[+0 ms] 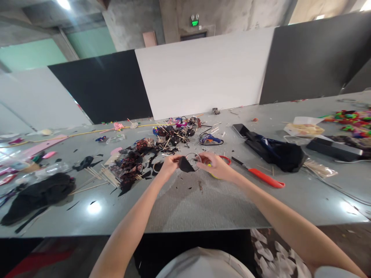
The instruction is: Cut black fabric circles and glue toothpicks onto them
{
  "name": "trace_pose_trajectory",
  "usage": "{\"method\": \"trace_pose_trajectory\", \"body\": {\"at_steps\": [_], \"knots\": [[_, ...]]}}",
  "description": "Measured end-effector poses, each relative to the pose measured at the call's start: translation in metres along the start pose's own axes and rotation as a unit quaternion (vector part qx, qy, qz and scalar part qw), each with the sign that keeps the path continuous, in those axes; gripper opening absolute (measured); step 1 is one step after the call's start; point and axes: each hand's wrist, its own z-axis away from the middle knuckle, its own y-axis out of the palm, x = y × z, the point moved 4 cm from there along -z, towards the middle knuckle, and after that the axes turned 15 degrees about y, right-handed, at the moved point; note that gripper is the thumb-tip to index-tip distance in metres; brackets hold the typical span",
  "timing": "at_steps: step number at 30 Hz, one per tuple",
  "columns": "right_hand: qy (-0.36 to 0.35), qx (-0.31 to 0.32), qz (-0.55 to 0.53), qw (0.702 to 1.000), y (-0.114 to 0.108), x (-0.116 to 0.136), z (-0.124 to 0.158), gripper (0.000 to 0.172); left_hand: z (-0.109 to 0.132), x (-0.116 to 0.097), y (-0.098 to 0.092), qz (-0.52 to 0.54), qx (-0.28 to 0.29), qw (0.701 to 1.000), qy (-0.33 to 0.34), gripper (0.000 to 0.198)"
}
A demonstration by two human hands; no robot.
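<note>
Both my hands are close together over the middle of the table. My left hand is closed, pinching a small piece of black cloth. Fingers of my right hand are closed on the side of a thin, pale ring, which meets the cloth. Whether the cloth is fixed to the ring I cannot tell. Just behind my right hand is a red loop-shaped handle, partly hidden. A blue glue gun lies farther back. Beside my left hand are a round band and black scraps.
A pile of dark cloth and stick-spiked balls spreads behind my left hand. Thin wooden sticks and a black cloth bundle lie left. A red-handled tool, a black bag and a phone are right.
</note>
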Motion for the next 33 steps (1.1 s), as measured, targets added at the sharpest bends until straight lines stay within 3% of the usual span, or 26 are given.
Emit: {"method": "trace_pose_trajectory", "body": {"at_steps": [4, 8, 11, 13, 15, 20, 27, 33], "knots": [[0.038, -0.06, -0.017, 0.997, 0.005, -0.006, -0.001, 0.036, 0.004, 0.005, 0.009, 0.04, -0.016, 0.999, -0.019, 0.031], [0.043, -0.075, -0.057, 0.995, 0.011, -0.01, -0.001, 0.035, 0.007, 0.006, 0.015, 0.122, -0.084, 0.988, -0.04, 0.035], [0.037, -0.083, -0.073, 0.993, 0.016, -0.008, 0.003, 0.033, 0.014, 0.01, 0.025, 0.253, -0.134, 0.953, -0.1, 0.039], [0.027, -0.085, -0.058, 0.994, 0.021, -0.007, 0.004, 0.033, 0.02, 0.012, 0.037, 0.332, -0.121, 0.925, -0.141, 0.054], [-0.004, -0.076, -0.021, 0.997, 0.028, -0.006, 0.005, 0.031, 0.024, 0.013, 0.047, 0.364, -0.102, 0.914, -0.146, 0.053], [-0.125, -0.045, 0.09, 0.987, 0.042, -0.007, 0.007, 0.024, 0.027, 0.024, 0.06, 0.359, -0.108, 0.914, -0.155, 0.018], [-0.266, -0.072, 0.286, 0.918, 0.043, -0.003, 0.016, 0.024, 0.025, 0.031, 0.056, 0.364, -0.129, 0.911, -0.145, 0.024], [-0.303, -0.117, 0.348, 0.88, 0.04, 0.002, 0.02, 0.028, 0.025, 0.027, 0.055, 0.355, -0.104, 0.919, -0.138, 0.024]]}}
